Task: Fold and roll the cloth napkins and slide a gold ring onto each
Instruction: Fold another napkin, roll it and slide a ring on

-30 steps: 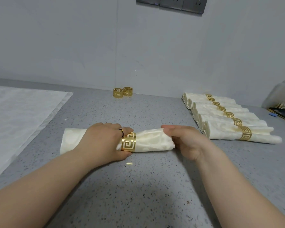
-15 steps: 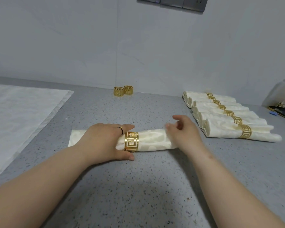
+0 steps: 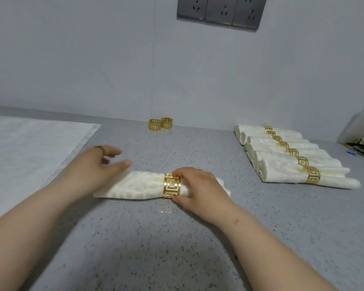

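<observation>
**Grip:** right hand point(image 3: 200, 189) clenched round the rolled napkin point(image 3: 139, 185), fingers over the top, thumb on the near side, fingertips point(image 3: 179, 173) touching the right edge of the gold ring point(image 3: 172, 185). The ring encircles the roll just left of the grip, approx. mid-length. The roll lies on the surface point(image 3: 177, 238), long axis left–right across the view. One end is mostly under the palm w/ a little cloth showing right of the grip; the other end lies free, well to the left. The left hand point(image 3: 101, 164) is released: fingers spread, holding nothing, just beyond the roll's far-left end & apparently apart from it (blurred, so contact w/ the surface cannot be told). Well right of the grip & a little farther off is the row of finished rolls point(image 3: 292, 156), each ringed, axes approx. parallel to the held roll. Beyond the grip, by the wall, are two spare rings point(image 3: 160, 123), upright, side by side. Far left is a flat cloth point(image 3: 29, 148). Judgement: ringing looks complete for this roll. Next move is prob. a carry rightward to the near end of the row, for which the right hand is nearer & already has hold. Axis should stay parallel to the row, ring kept from sliding.
</observation>
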Tool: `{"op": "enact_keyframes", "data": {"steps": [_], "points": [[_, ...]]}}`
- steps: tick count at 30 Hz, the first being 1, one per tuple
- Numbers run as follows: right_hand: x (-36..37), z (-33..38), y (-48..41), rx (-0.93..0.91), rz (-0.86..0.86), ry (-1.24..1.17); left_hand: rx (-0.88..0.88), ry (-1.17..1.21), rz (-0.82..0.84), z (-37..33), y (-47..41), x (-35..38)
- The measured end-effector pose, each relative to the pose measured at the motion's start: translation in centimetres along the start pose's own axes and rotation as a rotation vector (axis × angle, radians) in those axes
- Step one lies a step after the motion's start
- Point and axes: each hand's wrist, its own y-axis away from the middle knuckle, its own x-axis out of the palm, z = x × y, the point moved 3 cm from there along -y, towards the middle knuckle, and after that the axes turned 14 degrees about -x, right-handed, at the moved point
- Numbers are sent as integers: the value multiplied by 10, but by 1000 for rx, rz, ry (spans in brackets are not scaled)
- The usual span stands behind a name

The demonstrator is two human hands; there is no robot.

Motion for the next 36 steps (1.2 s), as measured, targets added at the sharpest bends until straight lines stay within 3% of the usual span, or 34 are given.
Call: {"op": "enact_keyframes", "data": {"steps": [3,12,27,36], "points": [[0,1,1,8,10,-2,-175,90,-85,18,2,-14],[-4,-4,2,39,12,-32,-312,257,82,25,0,1],[-1,-2,0,0,5,15,-251,332,96,22,0,20],[-2,1,5,-50,-12,200,-95,188,-87,20,-1,9]]}}
